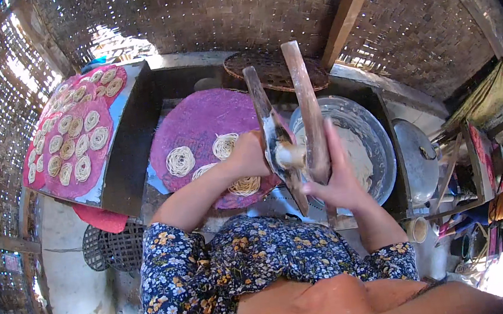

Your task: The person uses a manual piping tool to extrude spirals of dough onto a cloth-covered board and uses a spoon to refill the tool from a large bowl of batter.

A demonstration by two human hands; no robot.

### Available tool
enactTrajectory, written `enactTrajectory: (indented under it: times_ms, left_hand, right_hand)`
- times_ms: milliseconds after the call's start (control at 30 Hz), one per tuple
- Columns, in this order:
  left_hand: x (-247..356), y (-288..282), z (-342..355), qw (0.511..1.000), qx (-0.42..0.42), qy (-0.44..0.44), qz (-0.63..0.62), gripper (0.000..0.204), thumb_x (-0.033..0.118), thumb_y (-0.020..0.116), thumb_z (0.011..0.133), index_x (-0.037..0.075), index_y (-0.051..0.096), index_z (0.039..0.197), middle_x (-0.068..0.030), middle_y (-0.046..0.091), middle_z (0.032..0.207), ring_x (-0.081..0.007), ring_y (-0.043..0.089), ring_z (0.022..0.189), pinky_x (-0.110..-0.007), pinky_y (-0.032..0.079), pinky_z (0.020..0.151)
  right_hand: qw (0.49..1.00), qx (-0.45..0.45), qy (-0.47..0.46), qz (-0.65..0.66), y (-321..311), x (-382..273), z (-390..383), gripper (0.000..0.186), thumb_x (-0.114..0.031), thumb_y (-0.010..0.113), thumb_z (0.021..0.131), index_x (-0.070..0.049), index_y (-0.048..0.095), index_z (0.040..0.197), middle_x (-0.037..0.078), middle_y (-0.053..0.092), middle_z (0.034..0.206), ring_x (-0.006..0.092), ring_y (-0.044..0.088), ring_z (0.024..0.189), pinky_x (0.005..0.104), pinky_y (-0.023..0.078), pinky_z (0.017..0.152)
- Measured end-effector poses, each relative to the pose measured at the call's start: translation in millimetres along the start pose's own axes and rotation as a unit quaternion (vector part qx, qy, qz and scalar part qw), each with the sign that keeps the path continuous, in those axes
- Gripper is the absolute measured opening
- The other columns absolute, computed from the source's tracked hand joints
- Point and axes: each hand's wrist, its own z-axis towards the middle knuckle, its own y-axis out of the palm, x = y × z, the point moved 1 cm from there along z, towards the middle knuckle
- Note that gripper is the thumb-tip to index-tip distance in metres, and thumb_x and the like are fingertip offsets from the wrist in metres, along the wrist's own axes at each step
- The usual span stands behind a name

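Note:
A wooden press in two parts is held up before me. My left hand [251,155] is closed around the press body [275,144], a worn plank with a hollowed, metal-lined middle. My right hand [343,177] grips the plunger bar [309,112], its thumb on the near side and its fingers along the outer edge. A pale, thick block [291,155] joins or lies between the two parts; whether it is wood or dough I cannot tell. Below, coiled noodle nests [180,160] lie on a round purple sheet [202,116]. Behind the right hand stands a metal basin [381,141] with pale dough [357,150].
At the left, several noodle nests cover pink sheets [91,107] on a raised board. A woven tray [278,71] leans at the back wall. A round metal lid [418,158] is at the right. A dark basket [118,245] sits lower left. Another person [502,204] is far right.

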Motion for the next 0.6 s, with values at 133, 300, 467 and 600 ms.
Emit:
enactTrajectory:
  times_ms: [133,300,467,600]
  left_hand:
    - [-17.0,-4.0,5.8,0.988,0.052,-0.079,-0.121,0.038,0.031,0.072,0.058,0.008,0.063,0.087,-0.0156,0.063,0.079,-0.0290,0.062,0.075,-0.035,0.049,0.070]
    - [19.2,-66.7,63.8,0.677,-0.137,0.025,-0.723,0.118,0.021,0.079,0.047,0.016,0.006,0.140,-0.0160,0.015,0.143,-0.0379,0.024,0.127,-0.049,0.026,0.101]
    - [68.6,-96.6,90.1,0.621,-0.123,0.256,-0.730,0.099,0.026,0.072,0.058,0.021,0.013,0.137,-0.0171,0.019,0.138,-0.0428,0.027,0.123,-0.052,0.028,0.099]
    - [38.4,-81.4,100.8,0.632,-0.090,0.269,-0.722,0.081,0.009,0.063,0.064,0.016,0.023,0.134,-0.0182,0.034,0.129,-0.0386,0.034,0.120,-0.050,0.032,0.098]
  right_hand:
    - [0.853,-0.188,0.232,0.427,-4.8,60.5,-17.9,0.109,-0.039,0.076,0.051,-0.010,0.016,0.138,0.017,0.035,0.128,0.0319,0.043,0.111,0.0423,0.034,0.094]
    - [0.746,-0.291,0.259,0.540,-7.4,20.1,-12.7,0.112,-0.057,0.070,0.049,-0.009,0.021,0.137,0.018,0.039,0.126,0.0317,0.046,0.108,0.0444,0.041,0.084]
    - [0.716,-0.322,0.307,0.539,-12.5,-1.9,10.0,0.111,-0.055,0.071,0.049,-0.006,0.023,0.136,0.017,0.038,0.128,0.0319,0.046,0.108,0.0443,0.039,0.086]
    - [0.729,-0.258,0.387,0.502,-47.8,36.8,-32.3,0.111,-0.054,0.072,0.048,-0.004,0.024,0.134,0.017,0.037,0.130,0.0320,0.046,0.108,0.0443,0.037,0.088]
